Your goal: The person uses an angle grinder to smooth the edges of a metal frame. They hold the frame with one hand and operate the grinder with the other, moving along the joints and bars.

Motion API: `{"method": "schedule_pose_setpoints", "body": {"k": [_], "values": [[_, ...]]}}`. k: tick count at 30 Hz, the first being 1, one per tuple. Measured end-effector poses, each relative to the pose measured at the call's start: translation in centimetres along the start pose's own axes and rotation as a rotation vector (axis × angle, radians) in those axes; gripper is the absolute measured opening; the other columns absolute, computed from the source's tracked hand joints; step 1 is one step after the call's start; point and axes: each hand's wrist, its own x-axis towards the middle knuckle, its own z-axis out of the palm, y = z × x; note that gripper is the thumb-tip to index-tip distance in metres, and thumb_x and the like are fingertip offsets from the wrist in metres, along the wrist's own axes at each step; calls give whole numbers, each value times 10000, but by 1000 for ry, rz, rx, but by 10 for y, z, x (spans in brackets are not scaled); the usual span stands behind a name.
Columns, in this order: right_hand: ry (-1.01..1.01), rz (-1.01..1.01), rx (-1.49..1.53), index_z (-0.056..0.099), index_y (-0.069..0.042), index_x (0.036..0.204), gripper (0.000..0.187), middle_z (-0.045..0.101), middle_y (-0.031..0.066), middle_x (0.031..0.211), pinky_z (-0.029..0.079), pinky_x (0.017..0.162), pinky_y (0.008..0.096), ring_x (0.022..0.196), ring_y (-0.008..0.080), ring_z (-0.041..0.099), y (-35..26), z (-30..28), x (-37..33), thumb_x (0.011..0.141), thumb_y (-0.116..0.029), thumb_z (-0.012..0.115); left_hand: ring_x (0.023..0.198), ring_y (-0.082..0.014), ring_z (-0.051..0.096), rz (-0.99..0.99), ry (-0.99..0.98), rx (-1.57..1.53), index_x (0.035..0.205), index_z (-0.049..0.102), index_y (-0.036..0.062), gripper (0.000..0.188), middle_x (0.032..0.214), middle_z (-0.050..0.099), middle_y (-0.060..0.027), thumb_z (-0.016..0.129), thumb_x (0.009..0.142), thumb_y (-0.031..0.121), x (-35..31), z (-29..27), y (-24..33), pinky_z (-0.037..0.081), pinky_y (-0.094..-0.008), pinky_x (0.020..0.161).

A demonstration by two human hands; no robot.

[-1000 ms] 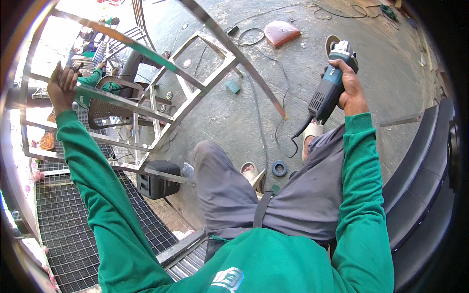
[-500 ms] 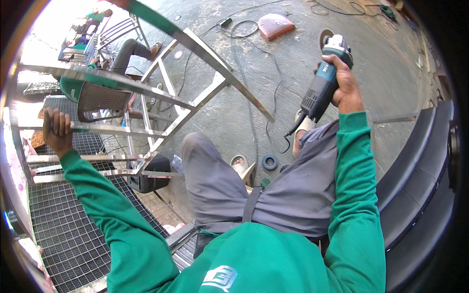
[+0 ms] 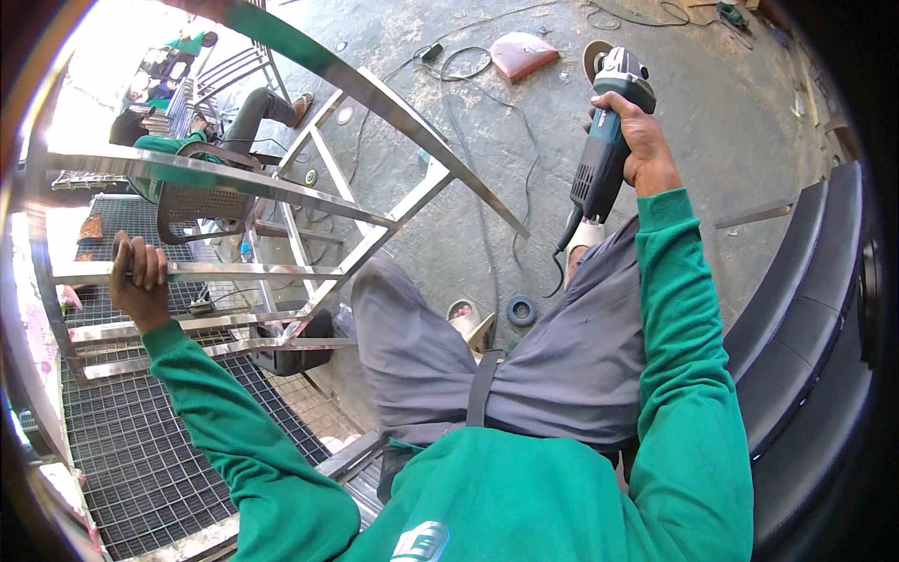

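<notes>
My left hand [image 3: 140,279] is closed around one bar of a shiny metal frame [image 3: 407,206], which reaches across the left side with several crossbars and legs. On the right, my right hand [image 3: 639,140] grips the body of a teal and black angle grinder [image 3: 599,164]. The grinder points away from me, held up above the floor, and its disc [image 3: 594,60] is apart from the frame. A black cord runs from its rear end down by my foot.
A second person [image 3: 253,122] sits on a brown chair [image 3: 201,206] beyond the frame. A red wedge-shaped block [image 3: 524,56], cables and a small dark ring [image 3: 521,310] lie on the floor. Black padded seats [image 3: 796,318] stand at right, a metal grid [image 3: 140,459] at lower left.
The metal frame and my left hand have shifted a little right and nearer to me. My right hand with the angle grinder has moved slightly left and away.
</notes>
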Motion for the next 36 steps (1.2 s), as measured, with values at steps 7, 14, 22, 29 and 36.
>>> {"method": "schedule_pose_setpoints", "body": {"k": [7,14,22,29,36], "values": [[229,-436,-438,729,-16,917,330,714,47,846,518,715,371,716,192,621,-18,-23,19,742,-266,855,425,-69,298,75,528,78,846,468,124,272,598,331,25,493,1070,276,53,7,-12,299,-252,371],[215,-652,-551,756,3,992,362,729,41,884,498,732,354,754,165,625,-46,-24,17,749,-241,867,787,-337,711,458,1288,866,877,658,-152,572,821,687,-260,725,918,415,39,66,-42,569,-444,705],[134,-453,-495,763,-14,991,336,720,44,899,491,735,358,773,167,625,-33,-19,25,747,-229,849,884,-335,718,549,1136,960,1265,449,-184,515,1065,633,-290,610,901,143,-15,91,-61,602,-398,748],[209,-440,-541,750,-16,1033,374,711,40,948,479,789,351,834,184,625,-22,-26,34,742,-228,849,645,-206,625,494,1167,770,914,573,-3,218,764,600,-85,648,934,200,-11,104,-47,535,-386,623],[147,-335,-442,748,-28,1022,339,702,32,927,471,753,362,805,168,612,-17,-29,45,756,-214,843,408,-83,317,182,735,193,716,433,158,373,520,329,41,581,1049,237,-44,109,-35,324,-270,438]]}}
